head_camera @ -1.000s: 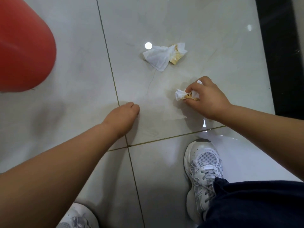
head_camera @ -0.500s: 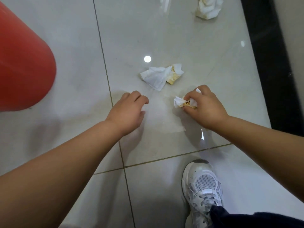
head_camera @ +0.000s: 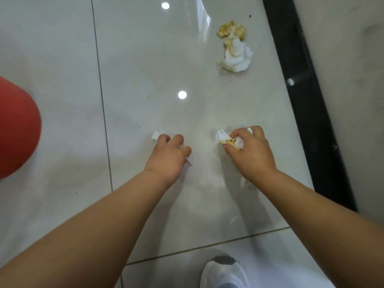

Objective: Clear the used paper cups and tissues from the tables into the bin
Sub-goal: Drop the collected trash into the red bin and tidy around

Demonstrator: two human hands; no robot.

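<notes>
Progress entry: collection is under way on the tiled floor; no surface is in view.

Hands, two. Left hand: fingers curled down over a white tissue that lies on the floor, with corners showing on either side of the hand. Right hand: pinching a stained tissue wad, low over the floor.

Tissues, three lots: one at each hand, plus a yellow-stained heap lying untouched farther off, near the black strip. The heap may be two pieces touching; cannot tell.

Paper cups: none visible.

Bin: one red rounded body at the left edge, taken to be it. Its opening is out of frame, and it is well apart from both hands.

Remaining, by judgement: carry both gripped tissues to the bin, then fetch the far heap.
</notes>
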